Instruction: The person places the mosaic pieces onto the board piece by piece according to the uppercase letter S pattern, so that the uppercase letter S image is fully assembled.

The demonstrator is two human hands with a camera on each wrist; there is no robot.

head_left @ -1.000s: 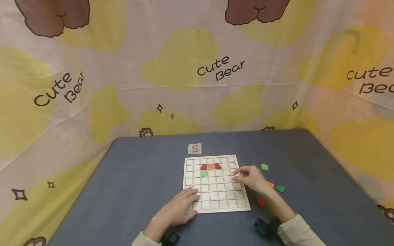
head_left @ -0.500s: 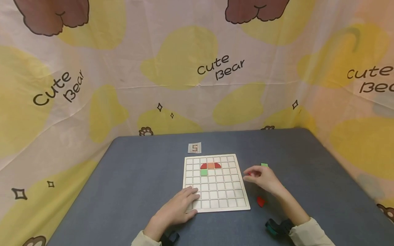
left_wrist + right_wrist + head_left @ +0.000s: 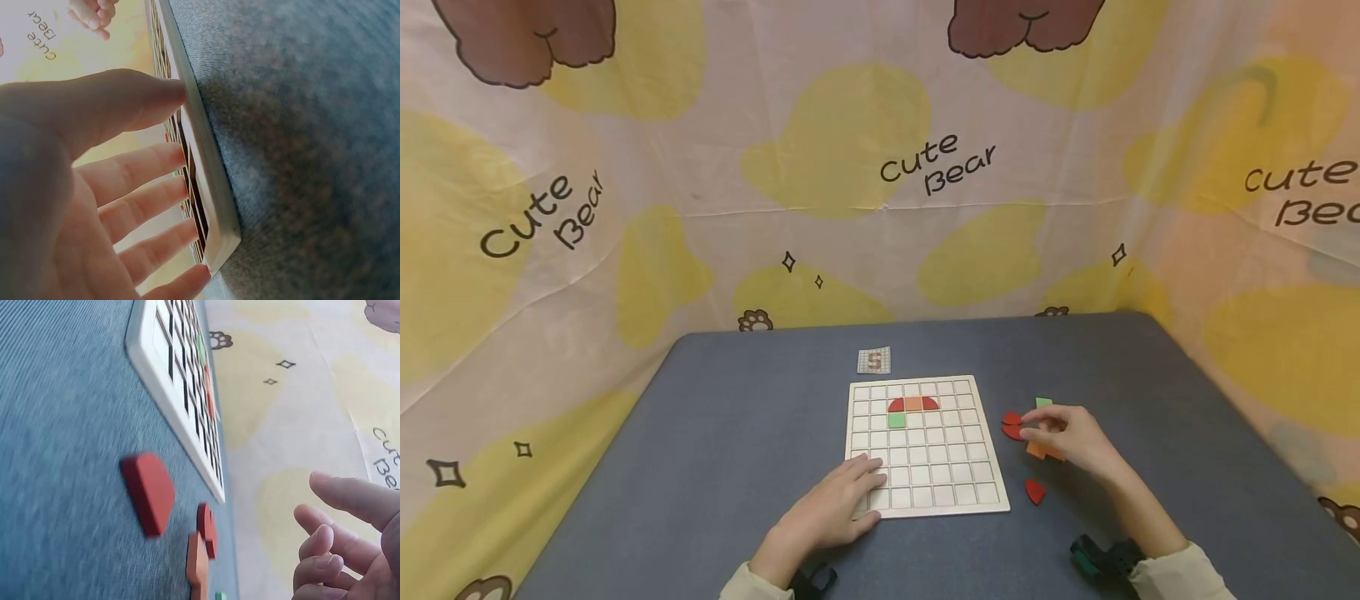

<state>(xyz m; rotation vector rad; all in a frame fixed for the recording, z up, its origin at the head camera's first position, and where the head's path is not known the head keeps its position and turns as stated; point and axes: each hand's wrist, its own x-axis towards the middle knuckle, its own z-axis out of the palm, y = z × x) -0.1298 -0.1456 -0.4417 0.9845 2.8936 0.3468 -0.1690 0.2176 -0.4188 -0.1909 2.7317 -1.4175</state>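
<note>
My left hand (image 3: pixel 838 500) rests with spread fingers on the near left corner of the white grid board (image 3: pixel 992 497); its thumb touches the edge in the left wrist view. My right hand (image 3: pixel 1075 437) hovers right of the board, over the loose pieces, thumb and index finger apart and nothing between them in the right wrist view. By its fingertips lie two red rounded pieces (image 3: pixel 1012 432) and orange pieces (image 3: pixel 1036 450), partly covered. On the board, an orange square (image 3: pixel 913 404) sits between two red quarter-rounds (image 3: pixel 931 404), with a green square (image 3: pixel 897 421) below the left one.
Behind the board lies a small card (image 3: pixel 874 361) with a patterned grid. A loose green square (image 3: pixel 1043 402) is partly hidden beyond the right hand. Another red piece (image 3: pixel 1035 492) lies nearer, beside the board. A printed curtain (image 3: pixel 880 250) encloses the blue-grey table (image 3: pixel 760 400).
My right hand has moved right from the board's right edge to above the loose pieces, uncovering two red ones. My left hand has stayed put, and the pieces on the board are unchanged.
</note>
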